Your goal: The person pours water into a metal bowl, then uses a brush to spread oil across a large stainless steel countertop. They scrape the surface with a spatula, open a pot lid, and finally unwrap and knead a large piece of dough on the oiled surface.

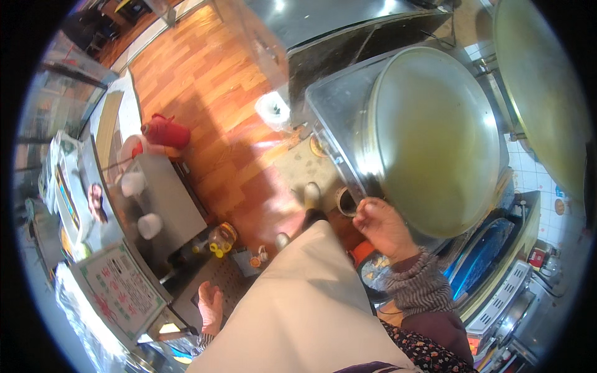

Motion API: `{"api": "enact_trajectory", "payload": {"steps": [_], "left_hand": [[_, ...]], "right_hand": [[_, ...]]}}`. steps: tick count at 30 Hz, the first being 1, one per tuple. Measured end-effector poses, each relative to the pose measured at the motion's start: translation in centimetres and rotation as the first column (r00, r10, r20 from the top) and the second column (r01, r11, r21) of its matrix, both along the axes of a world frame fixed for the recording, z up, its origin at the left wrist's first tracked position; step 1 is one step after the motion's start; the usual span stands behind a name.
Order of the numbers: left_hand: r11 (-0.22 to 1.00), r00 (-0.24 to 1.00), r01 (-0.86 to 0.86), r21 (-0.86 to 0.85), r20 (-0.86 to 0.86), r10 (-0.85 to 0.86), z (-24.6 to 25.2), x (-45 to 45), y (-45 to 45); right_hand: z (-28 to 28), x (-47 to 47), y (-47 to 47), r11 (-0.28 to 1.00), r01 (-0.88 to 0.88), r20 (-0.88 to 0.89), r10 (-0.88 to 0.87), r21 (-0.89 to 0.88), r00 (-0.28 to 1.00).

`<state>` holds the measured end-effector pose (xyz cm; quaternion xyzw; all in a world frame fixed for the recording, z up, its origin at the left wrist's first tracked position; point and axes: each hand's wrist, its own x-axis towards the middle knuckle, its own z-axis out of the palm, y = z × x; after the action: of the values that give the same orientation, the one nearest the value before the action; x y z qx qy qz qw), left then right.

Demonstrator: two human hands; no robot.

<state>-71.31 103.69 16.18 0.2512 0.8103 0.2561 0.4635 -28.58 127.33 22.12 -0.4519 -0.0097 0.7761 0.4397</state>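
Note:
My right hand, in a striped cuff, has curled fingers at the near corner of a square metal housing. Whether they grip its edge or only overlap it in view, I cannot tell. Set into this housing is a large round griddle with a shiny, yellowish surface. Its matching round lid stands raised on hinges at the far right. Low on the left, my left hand hangs beside the pale apron with its fingers loosely apart. Nothing shows in it.
At left is a grey cabinet with a printed sign board nearby. On the wooden floor are a red thermos, a lined white bin and yellow-capped bottles. A blue tray lies right of the griddle.

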Motion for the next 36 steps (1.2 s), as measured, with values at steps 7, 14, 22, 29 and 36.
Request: {"api": "enact_trajectory", "payload": {"steps": [7, 14, 22, 29, 36], "left_hand": [[0.987, 0.983, 0.161, 0.005, -0.085, -0.160, 0.8, -1.5, -5.3], [0.965, 0.963, 0.254, -0.056, -0.074, -0.258, 0.8, -2.9, -7.4], [0.979, 0.978, 0.206, 0.005, 0.010, -0.206, 0.3, -3.7, -8.1], [0.989, 0.990, 0.138, 0.053, 0.023, -0.140, -0.1, -2.7, -7.7], [0.969, 0.989, -0.003, 0.246, 0.147, -0.035, -3.0, -2.3, -5.0]], "right_hand": [[-12.0, -3.0, -12.3, 0.866, 0.146, 0.093, -0.115, -0.478, 0.989], [-24.9, 1.3, -14.7, 0.743, 0.519, 0.464, -0.315, -0.422, 0.828], [-27.0, 2.4, -15.0, 0.695, 0.674, 0.581, -0.449, -0.250, 0.679], [-19.7, 2.4, -14.7, 0.816, 0.512, 0.409, -0.385, -0.267, 0.827], [1.6, 5.6, -5.6, 0.901, 0.181, 0.376, -0.338, 0.395, 0.863]]}}
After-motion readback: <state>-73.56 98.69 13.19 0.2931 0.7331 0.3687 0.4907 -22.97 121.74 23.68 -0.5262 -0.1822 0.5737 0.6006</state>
